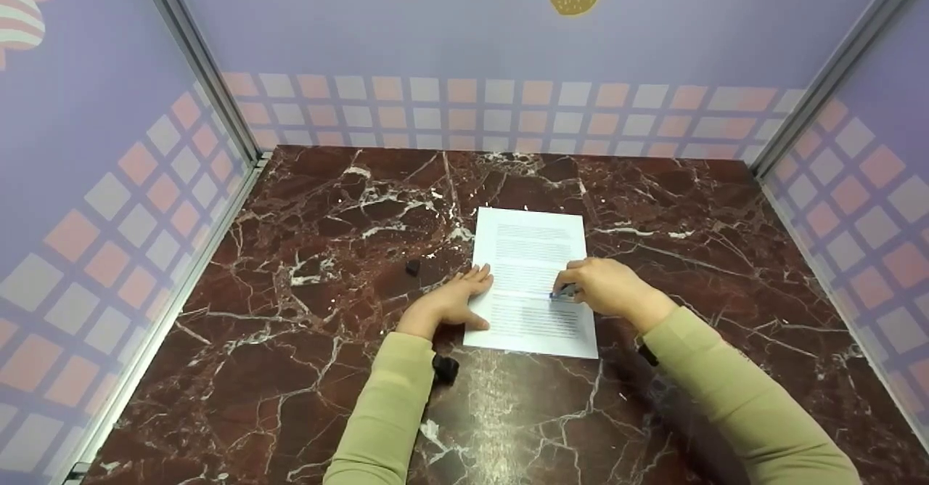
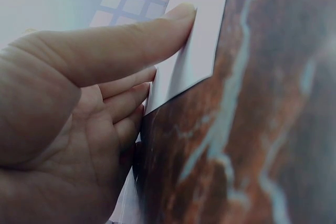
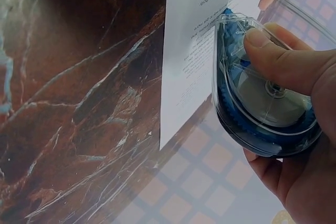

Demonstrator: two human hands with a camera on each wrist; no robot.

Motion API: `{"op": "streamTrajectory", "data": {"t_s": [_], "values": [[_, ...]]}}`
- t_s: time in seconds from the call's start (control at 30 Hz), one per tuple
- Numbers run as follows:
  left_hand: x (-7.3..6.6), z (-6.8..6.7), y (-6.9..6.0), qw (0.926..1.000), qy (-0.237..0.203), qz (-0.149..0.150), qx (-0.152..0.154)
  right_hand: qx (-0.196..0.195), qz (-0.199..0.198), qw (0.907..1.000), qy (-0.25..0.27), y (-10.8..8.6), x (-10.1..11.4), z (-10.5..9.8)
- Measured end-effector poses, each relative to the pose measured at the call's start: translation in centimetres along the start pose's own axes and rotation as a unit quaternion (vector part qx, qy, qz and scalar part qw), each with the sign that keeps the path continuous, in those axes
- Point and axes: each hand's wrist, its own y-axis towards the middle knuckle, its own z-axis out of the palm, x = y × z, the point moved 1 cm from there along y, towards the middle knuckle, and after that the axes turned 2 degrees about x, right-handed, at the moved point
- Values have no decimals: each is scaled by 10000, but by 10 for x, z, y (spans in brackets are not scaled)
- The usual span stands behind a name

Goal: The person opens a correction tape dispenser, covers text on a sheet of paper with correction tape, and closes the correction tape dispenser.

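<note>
White paper (image 1: 528,274) lies between the two hands, long axis running forward, the left hand (image 1: 453,300) resting thumb-and-fingers-apart on its left edge, the right hand (image 1: 608,287) gripping a clear-cased blue correction tape (image 3: 262,95) above the right half.

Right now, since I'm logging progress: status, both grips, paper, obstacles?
Right grip holding correction tape at paper. Left grip resting on paper's left edge. Small dark object left of paper, off-page.

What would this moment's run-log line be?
left hand: on printed sheet | right hand: grips tape dispenser over sheet's right half | small black piece: left of sheet
</note>
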Motion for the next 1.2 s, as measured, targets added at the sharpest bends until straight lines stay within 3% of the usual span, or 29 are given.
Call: {"op": "streamTrajectory", "data": {"t_s": [1.2], "values": [[1,0,0,10000,-62,6,3,-5,113,9999,-121,-9,-7,0]]}}
